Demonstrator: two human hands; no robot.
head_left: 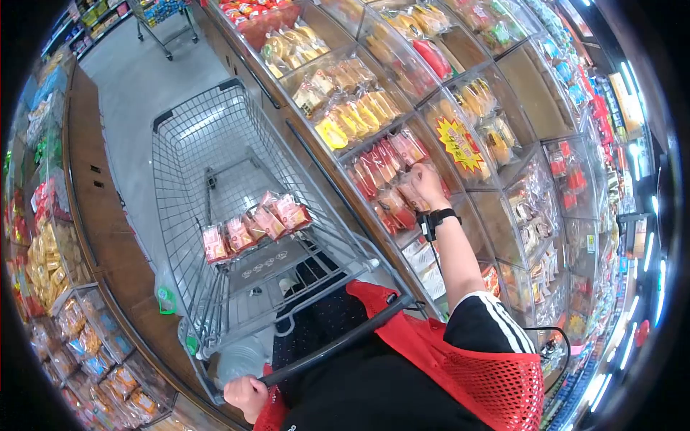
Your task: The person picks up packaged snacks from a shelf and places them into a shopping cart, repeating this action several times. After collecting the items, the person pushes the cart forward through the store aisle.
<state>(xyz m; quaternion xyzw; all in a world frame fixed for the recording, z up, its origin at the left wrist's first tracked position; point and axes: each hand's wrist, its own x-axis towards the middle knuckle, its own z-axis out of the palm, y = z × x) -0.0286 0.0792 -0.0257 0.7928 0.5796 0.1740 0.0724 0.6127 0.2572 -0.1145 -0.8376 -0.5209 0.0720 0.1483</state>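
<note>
My left hand (246, 397) is closed around the left end of the shopping cart's handle (338, 337). On the right, my right hand (425, 187) reaches into a clear display bin, its fingers curled on a pink-and-red snack packet (408, 192). More red-wrapped packets (374, 169) fill the same bin around it. A strapped device (440, 215) with a cable sits on my right wrist. In the shopping cart (208, 115), several pink-and-red packets (269, 221) stand in a row near the handle end.
Clear bins of packaged bread (359, 115) line the right side, one bearing a yellow price sign (458, 144). A wooden-edged shelf (83, 158) runs along the left. Another cart (165, 29) stands farther up the aisle. A clear bottle (241, 359) is below the handle.
</note>
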